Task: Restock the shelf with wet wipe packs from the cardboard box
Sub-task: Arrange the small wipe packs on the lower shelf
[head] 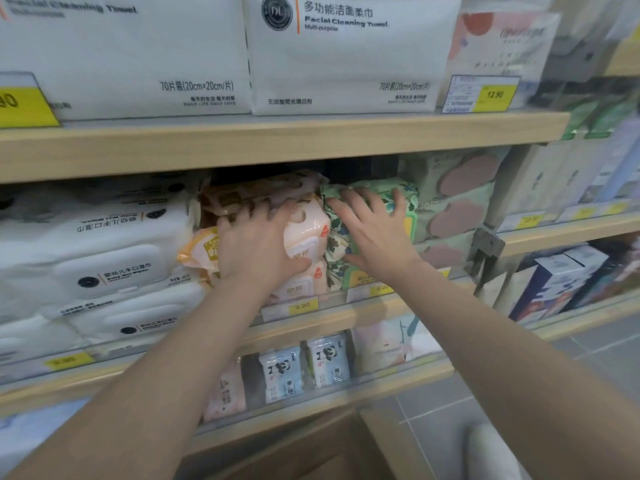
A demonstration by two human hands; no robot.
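On the middle shelf (pixel 363 311) stands a stack of pink wet wipe packs (pixel 308 233). My left hand (pixel 258 244) lies flat against the front of that stack, fingers spread. Right beside it is a stack of green floral wet wipe packs (pixel 374 192). My right hand (pixel 375 228) presses on the green packs with its fingers apart. Neither hand grips a pack. A brown cardboard box (pixel 311 452) sits on the floor at the bottom, below my arms.
White baby-wipe packs (pixel 104 265) fill the shelf's left part, pale green packs (pixel 453 202) the right. Large facial towel packs (pixel 339 53) stand on the shelf above. Small panda packs (pixel 304 368) sit on the shelf below. Grey tiled floor (pixel 450 420) lies at lower right.
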